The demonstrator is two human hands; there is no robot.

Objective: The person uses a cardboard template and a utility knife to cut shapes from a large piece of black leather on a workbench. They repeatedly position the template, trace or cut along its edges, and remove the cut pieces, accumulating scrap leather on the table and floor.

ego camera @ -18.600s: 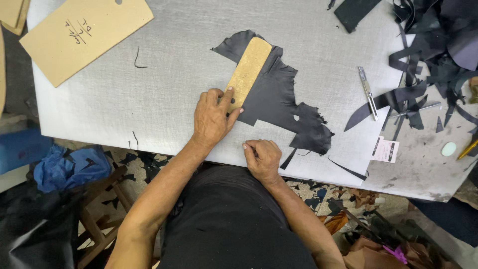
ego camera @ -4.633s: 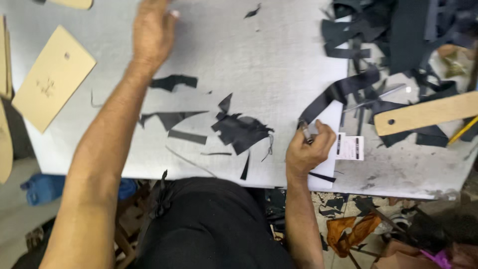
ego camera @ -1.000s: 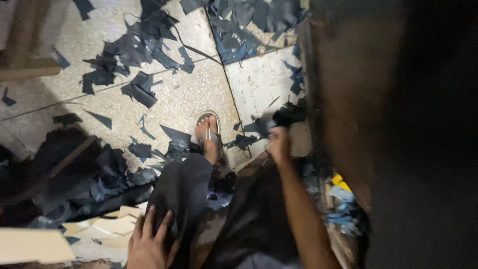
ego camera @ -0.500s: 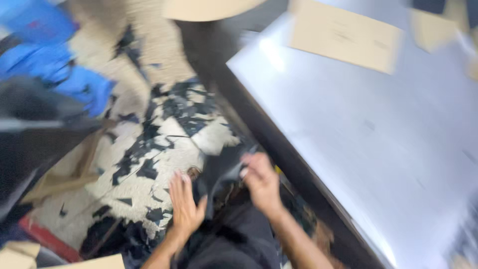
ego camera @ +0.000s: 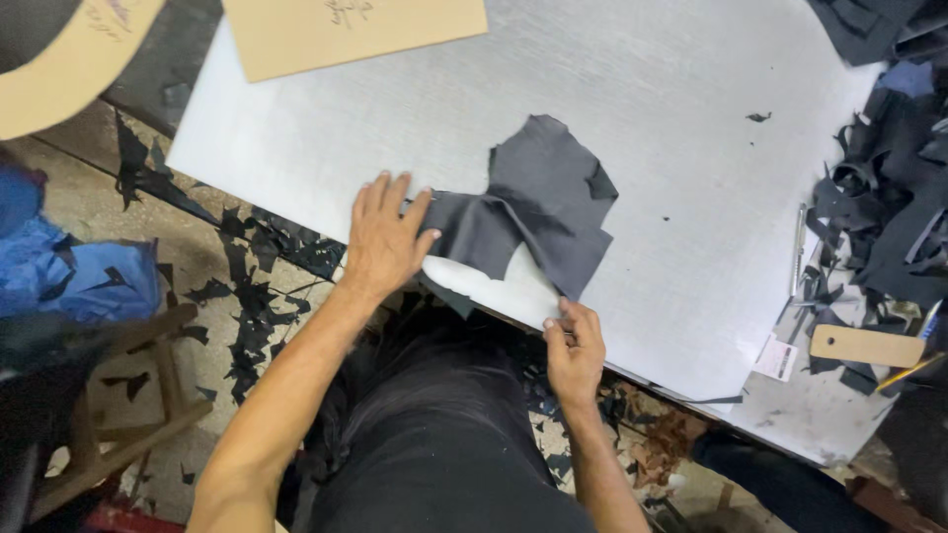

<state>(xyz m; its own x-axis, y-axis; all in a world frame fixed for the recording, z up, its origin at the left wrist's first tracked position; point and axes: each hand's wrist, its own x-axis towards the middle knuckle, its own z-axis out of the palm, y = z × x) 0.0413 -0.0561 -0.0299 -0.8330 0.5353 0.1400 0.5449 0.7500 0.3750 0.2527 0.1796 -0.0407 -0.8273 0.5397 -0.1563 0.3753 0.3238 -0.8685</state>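
We see even overhead light whitening the bench [ego camera: 691, 197], sharp focus at centre, dimmer floor [ego camera: 89, 178] and blurred corners.

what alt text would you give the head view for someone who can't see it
Seen from above, a person's left hand presses flat on a dark irregular leather piece on a pale grey cutting board, while the right hand pinches its near edge. Dark offcuts are piled at the right.

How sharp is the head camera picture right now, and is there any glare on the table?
Head view: sharp on the left hand, right hand and dark leather piece; the grey table is evenly lit with no harsh glare; the top-left cardboard edge looks soft.
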